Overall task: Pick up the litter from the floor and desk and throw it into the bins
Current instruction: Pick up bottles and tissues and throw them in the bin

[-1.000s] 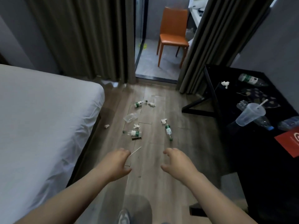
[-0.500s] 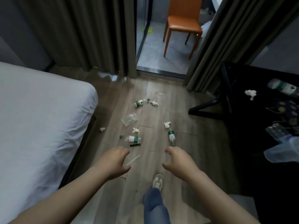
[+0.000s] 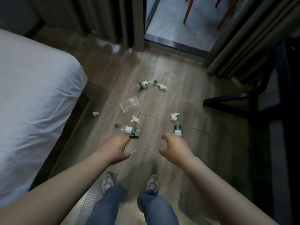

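On the floor [image 3: 191,88] ahead of our feet lay all the litter in view, none of it picked up.

- Step, as we read it: closing in for the first floor pick.
- Left hand [image 3: 116,147] and right hand [image 3: 174,147] were out front, fingers loosely curled and holding nothing.
- Left hand was just short of the left bottle [image 3: 129,129]. Right hand overlapped the near end of the right bottle [image 3: 177,129].
- Further off were the far bottle [image 3: 145,84], tissues [image 3: 135,119] and a wrapper [image 3: 129,104]. A stick [image 3: 133,151] lay beside our left thumb.
- Next move likely needed a deep bend and one bottle per hand. No bins were in view, so we'd have to find them.
- Bottles were clear with green labels, all lying on their sides. They looked empty and would likely roll if nudged. A loose cap [image 3: 116,125] sat by the left one's neck.
- Of the worktop [image 3: 227,101] we saw mostly the frame. We couldn't tell what litter it held.
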`<state>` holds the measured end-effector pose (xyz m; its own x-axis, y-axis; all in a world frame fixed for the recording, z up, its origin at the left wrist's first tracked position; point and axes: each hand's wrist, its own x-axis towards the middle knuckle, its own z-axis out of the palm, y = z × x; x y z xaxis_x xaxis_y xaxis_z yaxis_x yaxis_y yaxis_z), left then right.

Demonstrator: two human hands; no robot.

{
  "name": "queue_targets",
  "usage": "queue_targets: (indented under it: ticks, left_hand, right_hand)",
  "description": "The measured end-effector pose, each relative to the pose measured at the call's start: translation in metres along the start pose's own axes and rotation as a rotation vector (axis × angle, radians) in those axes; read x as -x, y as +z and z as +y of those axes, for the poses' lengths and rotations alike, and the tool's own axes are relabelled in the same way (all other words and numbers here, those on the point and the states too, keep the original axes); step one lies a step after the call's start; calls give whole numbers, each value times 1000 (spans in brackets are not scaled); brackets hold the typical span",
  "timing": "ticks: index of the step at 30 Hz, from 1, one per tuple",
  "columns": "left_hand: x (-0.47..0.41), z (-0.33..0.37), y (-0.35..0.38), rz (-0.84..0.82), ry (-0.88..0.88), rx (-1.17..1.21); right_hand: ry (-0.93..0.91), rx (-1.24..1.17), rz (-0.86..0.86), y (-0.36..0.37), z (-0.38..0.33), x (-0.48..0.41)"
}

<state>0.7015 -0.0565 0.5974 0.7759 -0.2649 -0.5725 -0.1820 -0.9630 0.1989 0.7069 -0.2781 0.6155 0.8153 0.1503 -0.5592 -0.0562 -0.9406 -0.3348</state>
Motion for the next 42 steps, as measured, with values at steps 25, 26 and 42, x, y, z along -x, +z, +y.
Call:
queue_targets:
  ticks: [25, 26, 42]
  left_hand:
    - [-341, -223, 401, 102, 182, -215]
    - [-340, -223, 404, 92, 163, -184]
    - [-357, -225, 441, 129, 149, -64]
  right_hand:
    - [-239, 267, 33, 381, 78, -419]
    - [-237, 260, 23, 384, 75, -419]
    - [-300, 265, 108, 425, 59, -484]
